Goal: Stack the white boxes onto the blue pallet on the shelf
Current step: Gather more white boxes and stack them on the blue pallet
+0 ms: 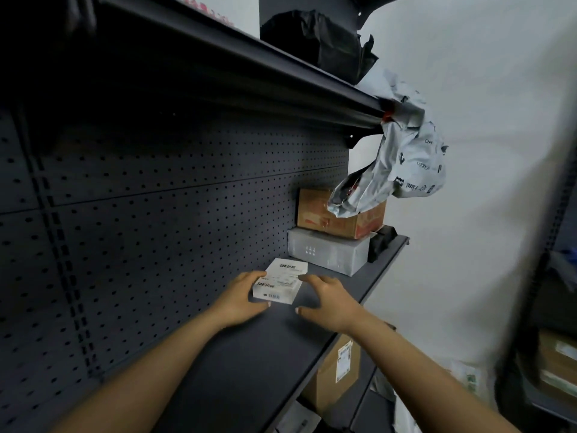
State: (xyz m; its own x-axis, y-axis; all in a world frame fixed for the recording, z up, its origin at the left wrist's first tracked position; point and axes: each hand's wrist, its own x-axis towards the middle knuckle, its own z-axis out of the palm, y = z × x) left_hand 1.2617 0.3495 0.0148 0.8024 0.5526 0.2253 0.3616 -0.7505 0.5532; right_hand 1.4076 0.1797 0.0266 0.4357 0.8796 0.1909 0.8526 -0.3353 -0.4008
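Just below the middle of the frame, two white boxes sit on the dark shelf, touching each other, and both have barcode labels on top. The front box is nearer to you and the back box is just behind it. You cannot tell whether the front one rests partly on the back one or only against it.

Your left hand holds the front box. Its fingers curl round the left side and the thumb sits at the near lower edge. Your right hand is wide, with the fingers spread and the thumb apart. Its fingertips are at the right edge of the boxes, but whether they touch is not clear. Both forearms come in from the bottom of the frame.

Further back on the same shelf, right of centre, is a stack of two: one brown carton on top of one grey box. One black item lies just beside that grey box.

One crumpled grey mailer bag hangs from the end of the upper shelf, draping over the brown carton's top. One black bag sits on the upper shelf at the top centre.

A perforated back panel fills the left of the frame. Below the shelf, lower right of centre, stands one labelled carton. At the far right edge there is another rack holding cartons, too blurred to count.
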